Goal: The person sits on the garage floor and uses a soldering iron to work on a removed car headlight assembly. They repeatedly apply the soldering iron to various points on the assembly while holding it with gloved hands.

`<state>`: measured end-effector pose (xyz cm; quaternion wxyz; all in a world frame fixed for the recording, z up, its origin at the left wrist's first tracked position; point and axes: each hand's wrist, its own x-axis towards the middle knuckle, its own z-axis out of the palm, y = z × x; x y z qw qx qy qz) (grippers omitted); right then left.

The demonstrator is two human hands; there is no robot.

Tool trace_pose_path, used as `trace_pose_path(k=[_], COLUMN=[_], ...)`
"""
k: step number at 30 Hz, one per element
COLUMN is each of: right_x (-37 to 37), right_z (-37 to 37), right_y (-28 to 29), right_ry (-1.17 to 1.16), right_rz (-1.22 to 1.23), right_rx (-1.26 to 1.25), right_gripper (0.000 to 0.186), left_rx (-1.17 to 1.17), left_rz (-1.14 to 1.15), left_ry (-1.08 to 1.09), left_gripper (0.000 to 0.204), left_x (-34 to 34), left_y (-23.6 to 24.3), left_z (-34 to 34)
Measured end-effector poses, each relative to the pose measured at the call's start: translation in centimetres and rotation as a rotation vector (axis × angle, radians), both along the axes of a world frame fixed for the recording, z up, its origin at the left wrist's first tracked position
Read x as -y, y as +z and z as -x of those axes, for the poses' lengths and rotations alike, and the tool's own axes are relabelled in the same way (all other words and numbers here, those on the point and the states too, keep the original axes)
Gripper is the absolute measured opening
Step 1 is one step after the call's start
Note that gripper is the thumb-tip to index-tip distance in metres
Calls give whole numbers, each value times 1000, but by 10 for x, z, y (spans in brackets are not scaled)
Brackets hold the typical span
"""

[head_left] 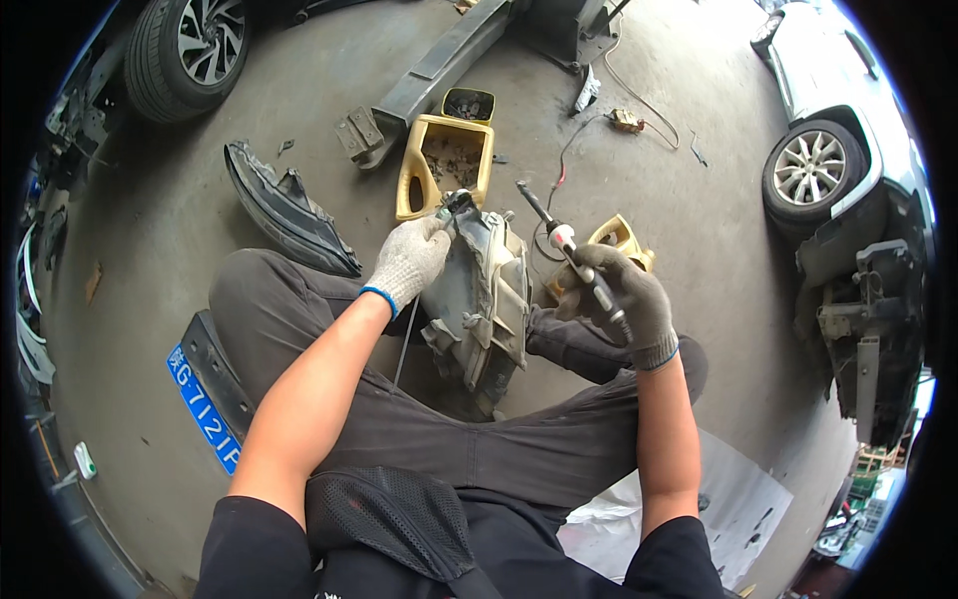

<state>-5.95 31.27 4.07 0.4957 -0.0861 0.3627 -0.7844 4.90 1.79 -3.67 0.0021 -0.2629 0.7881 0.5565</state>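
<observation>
A car headlight housing (477, 299), grey and dark plastic with ribbed edges, stands tilted between my bent legs. My left hand (410, 258), in a pale knitted glove, is closed at its upper end. A long thin rod (407, 344) runs down from under the same palm; a greenish bit shows by the thumb, and the grip itself is partly hidden. To the right of the housing, my gloved right hand (629, 299) is wrapped round a soldering iron (561, 238) with a white and red collar. Its dark tip points up and left, apart from the housing.
A cut-open yellow jug (407, 190) with dark scraps stands beyond the housing, next to a small yellow tub (489, 105). Another yellow container (621, 232) is behind my right hand. A curved black trim piece (289, 220) lies left. Cables (562, 160) cross the floor; a white car (828, 90) stands right.
</observation>
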Motion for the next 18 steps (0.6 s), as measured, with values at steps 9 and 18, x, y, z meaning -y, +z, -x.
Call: trace_pose_path(k=[9,18], right_x=[18,30], right_z=[-18,-18], right_y=[29,18], right_ry=[51,145], right_rz=[-980,-980], right_rx=[-924,-1339], right_gripper=[48,48], left_rx=[90,100], left_rz=[101,17], left_ry=[-26,-38], left_gripper=[34,34], left_x=[-1,-2], left_y=[5,14], left_z=[1,0])
